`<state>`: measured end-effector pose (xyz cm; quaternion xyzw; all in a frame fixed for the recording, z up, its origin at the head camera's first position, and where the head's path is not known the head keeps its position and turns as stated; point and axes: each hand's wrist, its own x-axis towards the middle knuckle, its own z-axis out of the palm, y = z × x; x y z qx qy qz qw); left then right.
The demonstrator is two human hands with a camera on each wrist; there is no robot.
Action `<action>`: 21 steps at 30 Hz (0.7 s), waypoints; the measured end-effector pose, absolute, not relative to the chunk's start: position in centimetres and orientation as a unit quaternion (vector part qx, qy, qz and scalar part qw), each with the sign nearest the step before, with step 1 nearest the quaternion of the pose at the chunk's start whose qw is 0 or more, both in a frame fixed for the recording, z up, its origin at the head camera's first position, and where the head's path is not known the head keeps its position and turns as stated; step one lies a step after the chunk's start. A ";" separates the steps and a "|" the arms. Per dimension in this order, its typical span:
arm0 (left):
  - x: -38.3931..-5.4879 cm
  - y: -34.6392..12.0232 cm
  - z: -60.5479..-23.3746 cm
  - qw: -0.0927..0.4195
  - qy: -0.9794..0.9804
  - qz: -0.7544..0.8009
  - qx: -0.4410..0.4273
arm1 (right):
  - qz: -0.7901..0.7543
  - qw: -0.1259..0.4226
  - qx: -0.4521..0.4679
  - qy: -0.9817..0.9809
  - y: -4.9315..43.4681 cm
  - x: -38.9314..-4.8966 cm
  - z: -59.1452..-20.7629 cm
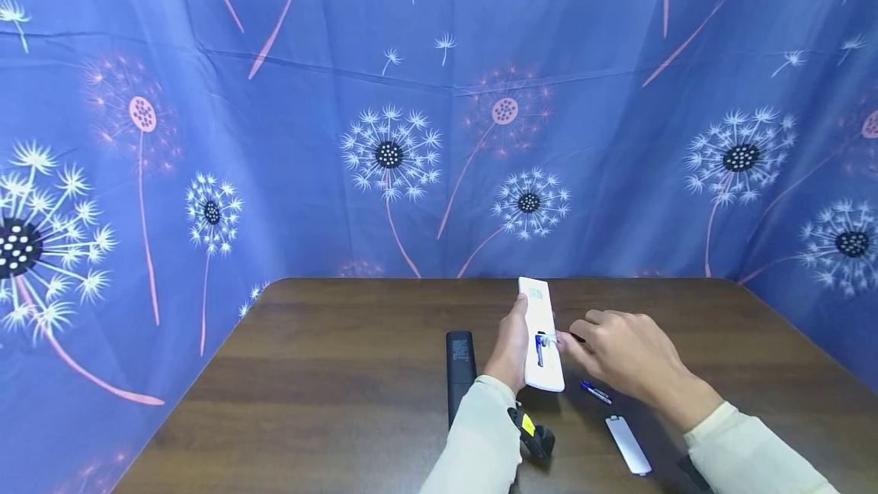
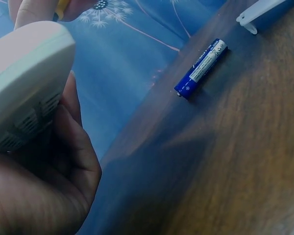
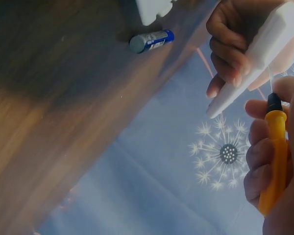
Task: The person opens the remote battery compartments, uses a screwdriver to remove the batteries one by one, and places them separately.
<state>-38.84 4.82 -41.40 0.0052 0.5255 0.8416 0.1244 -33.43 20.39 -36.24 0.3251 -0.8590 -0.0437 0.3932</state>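
My left hand [image 1: 509, 345] grips a white remote control [image 1: 537, 303], back side up, above the table. Its battery compartment is uncovered and a blue battery [image 1: 539, 351] lies inside. In the right wrist view, the fingers of my right hand [image 3: 260, 156] wrap around a screwdriver [image 3: 275, 169] with a yellow handle and black collar. Its thin shaft reaches to the remote, and in the head view the tip is at the compartment. A second blue battery [image 1: 595, 392] lies loose on the table below my right hand [image 1: 627, 349], near the white battery cover [image 1: 627, 444].
A long black remote-like object [image 1: 461, 360] lies on the brown wooden table [image 1: 309, 402] left of my left hand. A black strap device with a yellow patch [image 1: 530, 427] sits at my left wrist. Behind the table hangs a blue dandelion-print cloth [image 1: 309, 174].
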 end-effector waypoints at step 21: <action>-38.6 5.0 -41.6 0.124 0.562 0.818 0.015 | -0.037 0.386 0.363 -0.847 21.7 -34.1 -36.2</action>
